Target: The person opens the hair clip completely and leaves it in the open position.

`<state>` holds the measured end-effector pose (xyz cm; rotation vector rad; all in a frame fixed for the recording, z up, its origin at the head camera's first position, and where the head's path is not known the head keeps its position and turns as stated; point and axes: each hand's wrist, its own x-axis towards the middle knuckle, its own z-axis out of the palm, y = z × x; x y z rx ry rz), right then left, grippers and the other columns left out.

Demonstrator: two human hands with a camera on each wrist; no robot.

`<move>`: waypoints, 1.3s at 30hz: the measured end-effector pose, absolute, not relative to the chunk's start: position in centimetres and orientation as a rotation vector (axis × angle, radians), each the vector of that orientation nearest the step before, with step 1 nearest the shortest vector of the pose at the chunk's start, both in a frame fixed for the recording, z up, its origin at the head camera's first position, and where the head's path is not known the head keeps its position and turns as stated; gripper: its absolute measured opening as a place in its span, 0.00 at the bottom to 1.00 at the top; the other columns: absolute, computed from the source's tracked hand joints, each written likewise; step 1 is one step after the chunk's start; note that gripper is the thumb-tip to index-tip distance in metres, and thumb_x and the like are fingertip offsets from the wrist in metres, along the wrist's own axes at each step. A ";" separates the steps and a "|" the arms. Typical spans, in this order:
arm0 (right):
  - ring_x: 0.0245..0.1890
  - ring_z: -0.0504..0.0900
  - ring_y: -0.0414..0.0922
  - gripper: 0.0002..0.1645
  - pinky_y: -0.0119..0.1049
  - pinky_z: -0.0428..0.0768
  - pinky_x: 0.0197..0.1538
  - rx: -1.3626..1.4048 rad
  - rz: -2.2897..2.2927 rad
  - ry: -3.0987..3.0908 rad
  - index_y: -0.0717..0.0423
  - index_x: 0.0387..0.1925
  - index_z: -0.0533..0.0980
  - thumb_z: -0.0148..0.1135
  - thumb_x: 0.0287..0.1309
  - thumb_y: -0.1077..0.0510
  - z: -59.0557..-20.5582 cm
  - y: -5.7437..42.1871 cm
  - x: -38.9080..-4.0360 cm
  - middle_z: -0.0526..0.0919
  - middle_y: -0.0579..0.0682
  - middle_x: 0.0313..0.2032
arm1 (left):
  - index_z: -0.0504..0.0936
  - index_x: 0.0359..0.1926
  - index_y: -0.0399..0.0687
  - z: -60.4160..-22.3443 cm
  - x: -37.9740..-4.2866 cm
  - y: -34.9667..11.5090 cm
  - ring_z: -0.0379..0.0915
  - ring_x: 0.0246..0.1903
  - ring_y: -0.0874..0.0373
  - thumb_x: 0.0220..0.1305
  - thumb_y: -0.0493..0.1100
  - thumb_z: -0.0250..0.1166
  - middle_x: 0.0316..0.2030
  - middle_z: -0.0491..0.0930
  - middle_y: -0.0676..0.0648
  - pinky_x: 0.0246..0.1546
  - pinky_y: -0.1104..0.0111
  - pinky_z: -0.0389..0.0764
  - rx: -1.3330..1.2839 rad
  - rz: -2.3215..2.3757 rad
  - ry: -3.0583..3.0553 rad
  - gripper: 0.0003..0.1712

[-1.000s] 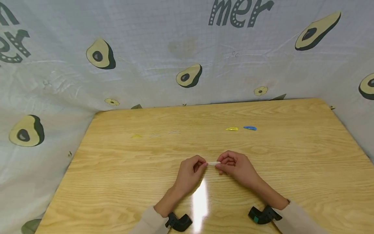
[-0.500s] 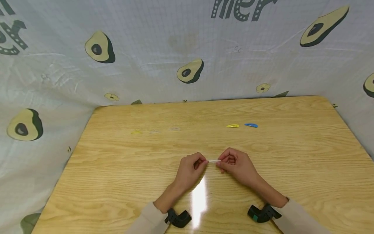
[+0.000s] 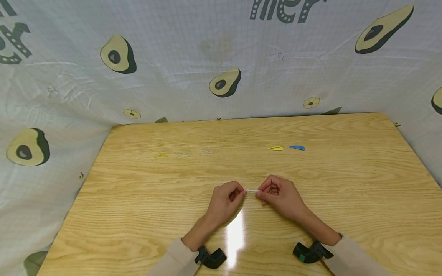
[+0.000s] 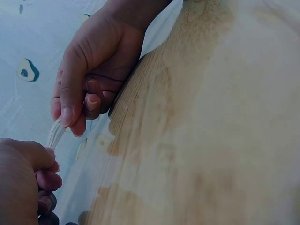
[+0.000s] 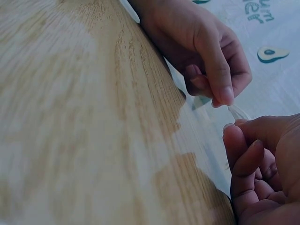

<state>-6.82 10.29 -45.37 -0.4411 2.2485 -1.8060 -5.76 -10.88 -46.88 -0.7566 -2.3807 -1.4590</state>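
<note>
A slim white hair clip [image 3: 253,190] is stretched between the fingertips of both hands, over the middle of the table. My left hand [image 3: 226,201] pinches its left end between thumb and index finger. At the other end, my right hand [image 3: 281,197] holds it the same way, its remaining fingers curled underneath. In the left wrist view the hair clip [image 4: 56,134] looks slightly curved, with narrow strips running along it. The right wrist view shows a short piece of the hair clip [image 5: 239,112]; both its ends are covered by fingers.
Beyond the right hand lie a yellow hair clip [image 3: 275,148] and a blue hair clip [image 3: 297,147]. To the left sit a thin yellow piece [image 3: 161,155] and two thin pale pieces, one of them a whitish piece [image 3: 206,151]. An avocado-print sheet [image 3: 172,88] stands behind the wooden table [image 3: 138,214].
The head view has tilted slightly down, then settled. Both hands keep their pinch on the white hair clip, which shows a little differently between the fingertips; the other pieces stay put.
</note>
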 end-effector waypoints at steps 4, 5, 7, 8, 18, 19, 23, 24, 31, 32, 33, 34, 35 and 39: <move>0.20 0.81 0.49 0.09 0.38 0.79 0.24 -0.439 -1.818 2.234 0.57 0.32 0.78 0.69 0.55 0.57 -45.3 10.3 -6.8 0.81 0.53 0.23 | 0.79 0.27 0.44 -46.9 -5.8 -10.9 0.57 0.16 0.70 0.60 0.32 0.64 0.17 0.68 0.56 0.17 0.77 0.63 -0.776 -1.445 -2.370 0.07; 0.20 0.81 0.49 0.09 0.38 0.79 0.24 -0.438 -1.818 2.233 0.57 0.32 0.78 0.69 0.55 0.57 -45.3 10.3 -6.7 0.81 0.53 0.23 | 0.79 0.27 0.44 -46.9 -5.7 -10.9 0.57 0.16 0.70 0.60 0.31 0.64 0.17 0.69 0.55 0.17 0.78 0.63 -0.780 -1.442 -2.366 0.07; 0.20 0.81 0.49 0.09 0.38 0.79 0.24 -0.436 -1.817 2.235 0.58 0.32 0.78 0.69 0.56 0.57 -45.3 10.3 -6.7 0.81 0.53 0.22 | 0.79 0.26 0.44 -46.9 -5.7 -10.9 0.57 0.16 0.70 0.60 0.31 0.64 0.17 0.69 0.55 0.17 0.78 0.62 -0.792 -1.436 -2.353 0.07; 0.20 0.81 0.49 0.08 0.38 0.79 0.24 -0.434 -1.817 2.240 0.58 0.32 0.78 0.69 0.56 0.58 -45.3 10.2 -6.7 0.81 0.53 0.22 | 0.79 0.26 0.44 -46.9 -5.7 -10.9 0.58 0.17 0.70 0.60 0.31 0.65 0.18 0.69 0.55 0.17 0.79 0.63 -0.806 -1.432 -2.347 0.07; 0.18 0.80 0.47 0.08 0.37 0.77 0.22 -0.446 -1.797 2.295 0.60 0.31 0.78 0.69 0.55 0.60 -45.3 10.2 -6.6 0.81 0.51 0.21 | 0.75 0.23 0.46 -47.1 -5.6 -10.7 0.61 0.18 0.67 0.56 0.29 0.65 0.18 0.68 0.55 0.20 0.80 0.64 -0.857 -1.318 -2.332 0.11; 0.18 0.80 0.47 0.08 0.37 0.77 0.22 -0.443 -1.794 2.297 0.60 0.31 0.78 0.69 0.55 0.60 -45.3 10.2 -6.6 0.81 0.51 0.21 | 0.74 0.23 0.46 -47.1 -5.6 -10.7 0.61 0.18 0.67 0.55 0.29 0.65 0.18 0.68 0.55 0.20 0.80 0.63 -0.851 -1.315 -2.334 0.11; 0.18 0.80 0.47 0.08 0.37 0.77 0.22 -0.429 -1.795 2.297 0.60 0.31 0.78 0.69 0.55 0.59 -45.3 10.2 -6.6 0.81 0.51 0.20 | 0.74 0.23 0.46 -47.1 -5.6 -10.7 0.61 0.18 0.67 0.55 0.29 0.66 0.18 0.67 0.55 0.20 0.79 0.64 -0.839 -1.321 -2.341 0.12; 0.18 0.80 0.47 0.08 0.37 0.77 0.22 -0.433 -1.796 2.295 0.61 0.31 0.78 0.69 0.55 0.59 -45.3 10.2 -6.5 0.81 0.51 0.20 | 0.74 0.23 0.46 -47.1 -5.6 -10.7 0.61 0.18 0.67 0.55 0.30 0.66 0.18 0.67 0.55 0.20 0.79 0.64 -0.837 -1.322 -2.346 0.11; 0.18 0.80 0.47 0.07 0.37 0.77 0.22 -0.444 -1.803 2.299 0.59 0.31 0.78 0.69 0.55 0.60 -45.3 10.1 -6.5 0.81 0.51 0.21 | 0.74 0.24 0.47 -47.0 -5.5 -10.7 0.59 0.18 0.68 0.57 0.30 0.65 0.18 0.67 0.56 0.20 0.79 0.63 -0.823 -1.348 -2.367 0.11; 0.18 0.80 0.47 0.07 0.37 0.77 0.22 -0.442 -1.800 2.303 0.59 0.31 0.78 0.69 0.55 0.60 -45.3 10.1 -6.5 0.81 0.51 0.21 | 0.75 0.24 0.47 -46.9 -5.4 -10.7 0.59 0.18 0.68 0.57 0.30 0.65 0.18 0.67 0.56 0.20 0.79 0.63 -0.821 -1.351 -2.367 0.11; 0.18 0.80 0.47 0.07 0.37 0.77 0.22 -0.440 -1.801 2.303 0.59 0.31 0.78 0.69 0.55 0.60 -45.3 10.1 -6.5 0.81 0.51 0.21 | 0.75 0.24 0.47 -46.9 -5.4 -10.7 0.59 0.18 0.68 0.58 0.30 0.65 0.18 0.67 0.56 0.20 0.79 0.63 -0.818 -1.353 -2.369 0.10; 0.19 0.80 0.47 0.07 0.37 0.77 0.22 -0.437 -1.802 2.304 0.59 0.31 0.79 0.69 0.55 0.60 -45.3 10.1 -6.5 0.81 0.51 0.21 | 0.76 0.24 0.46 -46.9 -5.4 -10.7 0.60 0.18 0.68 0.58 0.31 0.65 0.18 0.68 0.56 0.20 0.79 0.64 -0.817 -1.356 -2.368 0.10; 0.19 0.81 0.47 0.07 0.37 0.77 0.22 -0.436 -1.803 2.304 0.59 0.31 0.79 0.69 0.55 0.60 -45.3 10.1 -6.5 0.81 0.51 0.21 | 0.77 0.25 0.46 -46.9 -5.4 -10.7 0.60 0.18 0.68 0.59 0.31 0.65 0.18 0.69 0.56 0.20 0.79 0.64 -0.816 -1.358 -2.369 0.10; 0.19 0.81 0.47 0.08 0.37 0.77 0.23 -0.434 -1.811 2.300 0.60 0.32 0.78 0.69 0.56 0.59 -45.2 10.1 -6.5 0.81 0.51 0.21 | 0.78 0.26 0.45 -46.9 -5.5 -10.7 0.61 0.18 0.69 0.61 0.32 0.65 0.19 0.71 0.55 0.19 0.79 0.65 -0.805 -1.372 -2.374 0.08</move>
